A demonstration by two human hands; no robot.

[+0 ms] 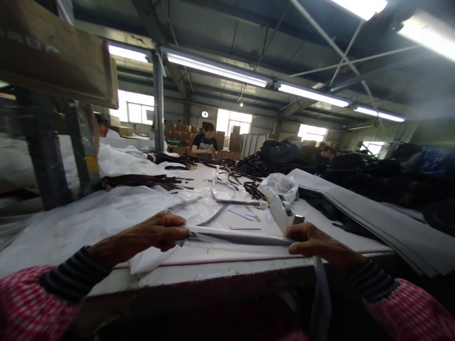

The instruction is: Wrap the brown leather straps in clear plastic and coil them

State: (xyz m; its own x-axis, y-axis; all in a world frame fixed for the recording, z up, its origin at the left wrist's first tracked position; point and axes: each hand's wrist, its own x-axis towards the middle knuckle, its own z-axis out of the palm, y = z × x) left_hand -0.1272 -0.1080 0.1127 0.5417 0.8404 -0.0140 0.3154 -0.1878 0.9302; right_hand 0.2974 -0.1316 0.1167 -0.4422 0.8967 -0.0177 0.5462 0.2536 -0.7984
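Note:
A long narrow strip wrapped in thin clear plastic (238,238) is stretched level above the table's front edge. Its left end is pinched in my left hand (161,232), and my right hand (307,239) grips the other end. Loose plastic hangs below my right hand, past the table edge. Just behind my right hand stands a pale tape dispenser (279,213) with a metal part. Small paper slips (243,213) lie on the white table (213,258) beyond the strip.
Sheets of thin white plastic (88,213) cover the left side. Dark straps (145,181) lie farther back. Large white boards (373,213) and black bags (280,151) are at the right. A person (206,141) sits across the table. A metal post (158,102) rises at the left.

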